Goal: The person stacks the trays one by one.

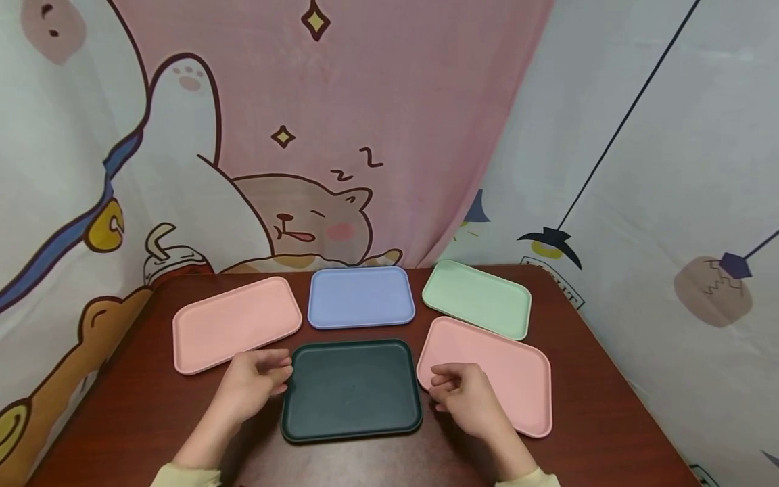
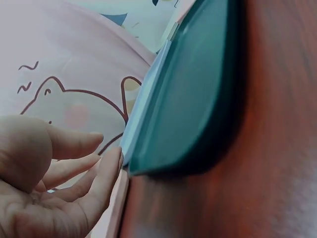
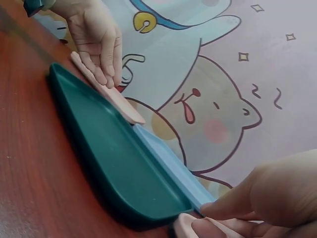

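Left hand, right hand (relaxed) flanking dark green tray

Between the fingertips of the left hand and the right hand lies a dark green rectangular plastic tray, smooth with a matt, faintly satin finish. Beyond the fingers, the light blue rectangular plastic tray looks equally smooth and matt. Under both hands the reddish-brown wooden table shows fine grain and a soft sheen. Beyond it hangs a printed cartoon cloth backdrop, matt and softly creased.
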Tool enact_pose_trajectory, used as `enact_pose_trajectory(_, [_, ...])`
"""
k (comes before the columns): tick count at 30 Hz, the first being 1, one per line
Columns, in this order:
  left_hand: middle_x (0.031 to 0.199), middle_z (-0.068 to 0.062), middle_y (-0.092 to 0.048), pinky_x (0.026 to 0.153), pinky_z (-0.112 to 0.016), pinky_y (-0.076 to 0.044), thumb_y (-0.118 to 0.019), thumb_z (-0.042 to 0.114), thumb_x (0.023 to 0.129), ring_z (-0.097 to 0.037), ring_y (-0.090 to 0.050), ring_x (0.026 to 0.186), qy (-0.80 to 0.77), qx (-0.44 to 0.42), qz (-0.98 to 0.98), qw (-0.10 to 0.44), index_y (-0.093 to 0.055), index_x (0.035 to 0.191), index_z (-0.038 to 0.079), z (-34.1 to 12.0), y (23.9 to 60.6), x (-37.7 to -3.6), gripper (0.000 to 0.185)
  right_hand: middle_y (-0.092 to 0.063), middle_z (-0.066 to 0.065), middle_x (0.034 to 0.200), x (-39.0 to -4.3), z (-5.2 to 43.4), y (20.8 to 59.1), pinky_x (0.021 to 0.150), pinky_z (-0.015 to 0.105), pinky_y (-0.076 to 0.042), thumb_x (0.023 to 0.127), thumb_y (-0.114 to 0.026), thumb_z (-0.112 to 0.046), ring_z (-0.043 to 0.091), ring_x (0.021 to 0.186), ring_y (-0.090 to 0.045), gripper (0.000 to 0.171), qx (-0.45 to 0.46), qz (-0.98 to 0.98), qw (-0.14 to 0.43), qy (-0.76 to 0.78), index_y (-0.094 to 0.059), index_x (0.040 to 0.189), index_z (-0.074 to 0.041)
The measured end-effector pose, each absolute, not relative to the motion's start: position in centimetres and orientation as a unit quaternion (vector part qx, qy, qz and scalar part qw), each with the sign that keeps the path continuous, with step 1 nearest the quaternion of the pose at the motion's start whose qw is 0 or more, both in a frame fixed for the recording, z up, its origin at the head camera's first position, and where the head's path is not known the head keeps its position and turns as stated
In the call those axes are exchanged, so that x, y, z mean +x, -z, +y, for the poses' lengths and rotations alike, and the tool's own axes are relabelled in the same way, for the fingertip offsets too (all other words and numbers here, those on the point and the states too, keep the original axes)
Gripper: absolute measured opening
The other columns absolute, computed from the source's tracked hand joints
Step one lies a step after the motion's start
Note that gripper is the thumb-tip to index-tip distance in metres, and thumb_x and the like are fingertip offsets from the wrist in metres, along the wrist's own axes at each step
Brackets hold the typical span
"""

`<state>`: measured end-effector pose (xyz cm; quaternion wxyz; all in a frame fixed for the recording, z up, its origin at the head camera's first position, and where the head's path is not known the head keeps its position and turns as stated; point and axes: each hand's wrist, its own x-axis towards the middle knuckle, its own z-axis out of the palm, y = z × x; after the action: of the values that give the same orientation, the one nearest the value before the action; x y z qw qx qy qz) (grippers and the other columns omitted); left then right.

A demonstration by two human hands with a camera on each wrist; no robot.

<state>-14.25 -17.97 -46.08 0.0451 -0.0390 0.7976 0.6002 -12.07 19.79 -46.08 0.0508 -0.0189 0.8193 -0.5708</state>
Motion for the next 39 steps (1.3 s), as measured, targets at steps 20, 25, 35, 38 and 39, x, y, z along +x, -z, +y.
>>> enact_pose_trajectory(20, [0.115,-0.023,-0.074,0.083,-0.043,-0.065,-0.075,0.003,0.098,-0.034,-0.074,0.103,-0.608,0.067,0.786,0.092,-0.069,0.126,-0.013,-12.9,43.2,-18.7,0.033,-0.071,0.03,0.113,-10.7,27.5,44.1,0.079,0.045,-0.066,0.098,-0.073,0.002,0.033,0.096,-0.076,0.04,0.051,0.775,0.034,0.629,-0.06,0.131,0.021])
enact_pose_trajectory(25, [0.114,-0.019,-0.075,0.085,-0.042,-0.065,-0.076,0.004,0.098,-0.03,-0.075,0.102,-0.591,0.088,0.793,0.117,-0.068,0.127,-0.013,-11.3,43.2,-19.9,0.035,-0.072,0.029,0.115,-10.1,30.1,43.9,0.081,0.043,-0.065,0.098,-0.075,-0.002,0.03,0.096,-0.077,0.043,0.08,0.784,0.024,0.615,-0.061,0.132,0.019])
enact_pose_trajectory(35, [0.113,-0.018,-0.075,0.088,-0.04,-0.064,-0.077,0.007,0.098,-0.029,-0.075,0.102,-0.587,0.12,0.788,0.142,-0.069,0.128,-0.012,-8.0,43.7,-21.7,0.036,-0.073,0.023,0.118,-9.3,34.3,44.4,0.085,0.038,-0.064,0.098,-0.079,-0.012,0.021,0.098,-0.077,0.058,0.145,0.799,0.025,0.583,-0.055,0.142,0.016])
enact_pose_trajectory(38, [0.11,-0.014,-0.076,0.088,-0.04,-0.064,-0.078,0.008,0.098,-0.027,-0.075,0.101,-0.579,0.128,0.791,0.153,-0.07,0.127,-0.01,-6.9,43.8,-22.1,0.036,-0.075,0.02,0.117,-9.1,35.6,44.7,0.084,0.036,-0.064,0.098,-0.079,-0.018,0.02,0.096,-0.076,0.062,0.175,0.805,0.034,0.565,-0.054,0.144,0.014])
enact_pose_trajectory(39, [0.11,-0.014,-0.076,0.089,-0.04,-0.064,-0.078,0.008,0.097,-0.027,-0.075,0.101,-0.576,0.128,0.791,0.159,-0.071,0.127,-0.01,-6.5,43.8,-22.3,0.036,-0.075,0.019,0.117,-9.1,36.0,44.9,0.083,0.036,-0.065,0.099,-0.078,-0.019,0.02,0.096,-0.077,0.062,0.183,0.805,0.036,0.563,-0.053,0.145,0.014])
